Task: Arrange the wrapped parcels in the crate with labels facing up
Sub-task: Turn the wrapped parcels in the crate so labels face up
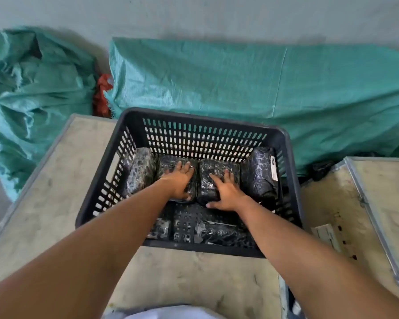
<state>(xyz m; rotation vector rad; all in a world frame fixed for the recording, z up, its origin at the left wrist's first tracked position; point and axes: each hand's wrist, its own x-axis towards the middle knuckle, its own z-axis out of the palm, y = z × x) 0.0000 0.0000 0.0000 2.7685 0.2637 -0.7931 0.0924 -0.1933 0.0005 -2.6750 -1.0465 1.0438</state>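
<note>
A black slotted plastic crate stands on a worn table. Inside lie several parcels wrapped in shiny black film. My left hand lies flat, fingers spread, on the left-middle parcel. My right hand presses flat on the right-middle parcel. Another parcel leans against the left wall. The parcel at the right wall shows a white label on its right side. Two more parcels lie at the near wall, partly hidden by my arms.
The table top holds the crate; a second table adjoins on the right with a small white strip. Green woven sacks and a red bag lie behind on the floor, against a grey wall.
</note>
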